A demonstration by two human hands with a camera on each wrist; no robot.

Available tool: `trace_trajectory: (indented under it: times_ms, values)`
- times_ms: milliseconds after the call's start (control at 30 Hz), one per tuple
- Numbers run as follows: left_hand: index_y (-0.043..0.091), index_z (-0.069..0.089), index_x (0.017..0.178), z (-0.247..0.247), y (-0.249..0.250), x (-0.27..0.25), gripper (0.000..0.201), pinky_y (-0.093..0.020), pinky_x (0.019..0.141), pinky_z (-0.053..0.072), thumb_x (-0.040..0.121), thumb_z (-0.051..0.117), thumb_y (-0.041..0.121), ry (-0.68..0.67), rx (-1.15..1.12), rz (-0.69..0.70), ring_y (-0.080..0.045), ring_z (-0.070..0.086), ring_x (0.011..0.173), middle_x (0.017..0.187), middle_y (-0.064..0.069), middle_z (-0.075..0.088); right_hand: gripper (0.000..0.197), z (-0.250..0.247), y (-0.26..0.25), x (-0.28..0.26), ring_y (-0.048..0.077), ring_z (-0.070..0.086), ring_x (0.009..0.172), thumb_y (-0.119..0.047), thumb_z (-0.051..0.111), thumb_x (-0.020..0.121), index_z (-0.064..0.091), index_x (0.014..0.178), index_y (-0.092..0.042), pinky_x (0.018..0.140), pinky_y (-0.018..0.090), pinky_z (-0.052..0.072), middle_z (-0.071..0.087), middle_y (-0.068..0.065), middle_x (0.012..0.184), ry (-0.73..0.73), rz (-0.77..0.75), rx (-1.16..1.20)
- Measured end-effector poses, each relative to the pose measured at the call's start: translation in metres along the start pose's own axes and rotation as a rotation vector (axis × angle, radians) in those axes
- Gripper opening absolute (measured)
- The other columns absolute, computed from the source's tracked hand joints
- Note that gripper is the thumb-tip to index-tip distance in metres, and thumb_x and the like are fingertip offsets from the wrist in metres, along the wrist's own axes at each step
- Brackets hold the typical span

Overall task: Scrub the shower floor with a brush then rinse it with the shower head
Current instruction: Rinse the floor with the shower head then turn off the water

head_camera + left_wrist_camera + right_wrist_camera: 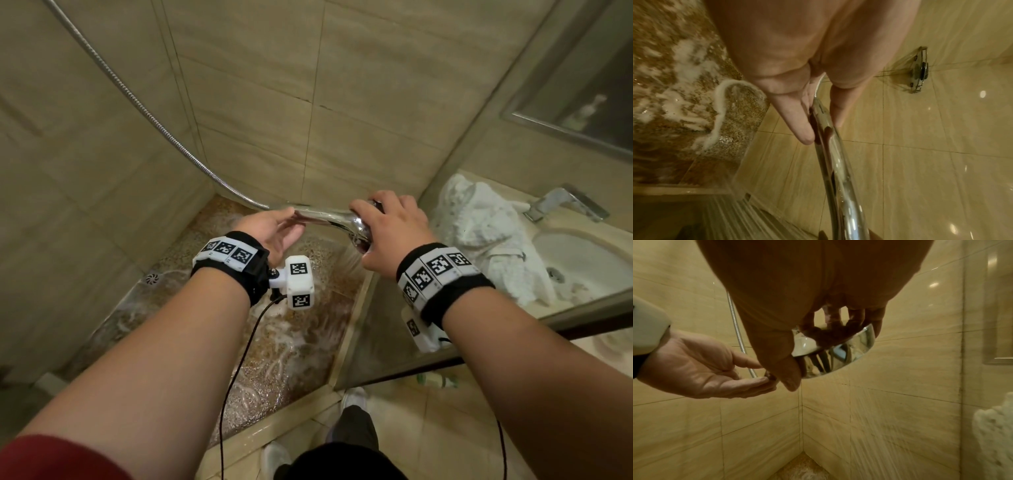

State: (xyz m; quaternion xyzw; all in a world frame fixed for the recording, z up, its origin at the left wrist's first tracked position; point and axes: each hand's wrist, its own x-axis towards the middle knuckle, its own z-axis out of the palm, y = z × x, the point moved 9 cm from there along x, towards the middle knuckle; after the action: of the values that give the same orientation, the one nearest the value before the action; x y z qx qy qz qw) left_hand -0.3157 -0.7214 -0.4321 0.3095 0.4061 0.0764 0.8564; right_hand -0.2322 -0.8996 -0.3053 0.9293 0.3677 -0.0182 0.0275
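Observation:
The chrome shower head [358, 228] is held over the shower floor [291, 342], with water spraying down from it [346, 263]. My right hand [373, 233] grips its round head [838, 352] from above, thumb on one side of the rim and fingers on the other. My left hand [274, 233] lies palm up at the handle [838, 178], thumb and straight fingers lightly touching it. The metal hose [137, 102] runs up to the left. The speckled brown floor is wet, with white foam streaks [719, 113]. No brush is in view.
A round drain [152, 277] sits at the floor's left edge. A raised tile curb [274, 421] borders the shower in front of my shoes [354, 399]. Behind a glass panel on the right are a sink [582, 260], faucet [565, 205] and crumpled white towel [479, 233].

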Motion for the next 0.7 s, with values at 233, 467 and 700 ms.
trace_trajectory:
  times_ms: [233,467,700]
  values:
    - [0.0,0.064,0.092,-0.009,-0.008,0.004,0.006,-0.023,0.064,0.062,0.096,0.069,0.0,0.025,0.046,-0.003,-0.02,0.077,0.071,0.09,-0.013,0.073,0.079,0.016,-0.005,-0.006,0.028,0.035,0.127,-0.036,0.078,0.074,0.035,0.14,-0.042,0.108,0.047,0.035,0.036,-0.001,0.143,-0.054,-0.007,0.017]
    - [-0.002,0.064,0.092,-0.02,-0.014,0.006,0.006,-0.021,0.06,0.06,0.096,0.067,-0.002,0.056,0.061,-0.019,-0.021,0.076,0.077,0.092,-0.013,0.071,0.077,0.031,-0.014,-0.006,0.029,0.036,0.125,-0.035,0.077,0.073,0.036,0.138,-0.042,0.106,0.045,0.036,0.036,0.0,0.142,-0.085,-0.017,0.024]
    - [-0.002,0.064,0.095,-0.035,-0.021,0.008,0.005,-0.021,0.059,0.059,0.095,0.069,-0.002,0.099,0.058,-0.037,-0.023,0.076,0.082,0.092,-0.015,0.072,0.079,0.049,-0.02,-0.007,0.029,0.036,0.123,-0.038,0.076,0.075,0.033,0.141,-0.042,0.105,0.044,0.036,0.036,0.0,0.141,-0.126,-0.022,0.05]
